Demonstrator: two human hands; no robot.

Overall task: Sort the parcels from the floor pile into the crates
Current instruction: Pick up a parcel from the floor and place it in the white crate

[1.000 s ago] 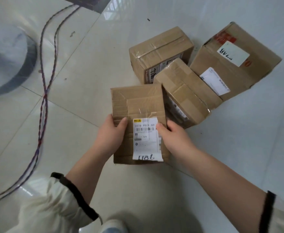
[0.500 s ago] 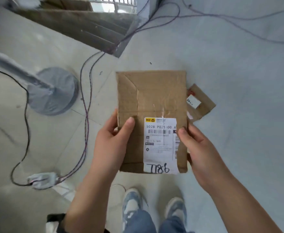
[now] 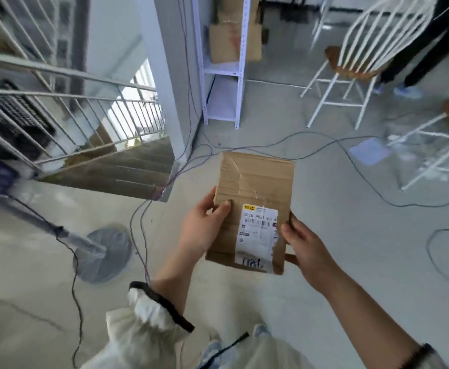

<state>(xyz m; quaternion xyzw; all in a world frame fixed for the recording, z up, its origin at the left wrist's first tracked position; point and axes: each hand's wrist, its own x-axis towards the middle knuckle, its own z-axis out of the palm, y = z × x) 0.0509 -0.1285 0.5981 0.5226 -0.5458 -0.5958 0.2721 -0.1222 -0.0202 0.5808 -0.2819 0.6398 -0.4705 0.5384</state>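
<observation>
A flat brown cardboard parcel (image 3: 255, 193) with a white shipping label and handwriting at its near end is held up in front of me above the floor. My left hand (image 3: 202, 230) grips its left edge, thumb lying on the top face. My right hand (image 3: 304, 249) holds the right edge near the label, fingers curled under. The floor pile is out of view. Dark crates (image 3: 13, 115) show blurred at the far left behind a railing.
A stairwell with a metal railing (image 3: 90, 102) opens ahead on the left. A round grey stand base (image 3: 103, 254) and several loose cables (image 3: 324, 145) lie on the floor. A white shelf unit (image 3: 226, 70) with boxes stands ahead; white chairs (image 3: 351, 62) and a person's legs are at the right.
I have stood up and turned away from the floor pile with the parcel in both hands. The view swung from the floor to the room ahead; the other boxes are gone from sight.
</observation>
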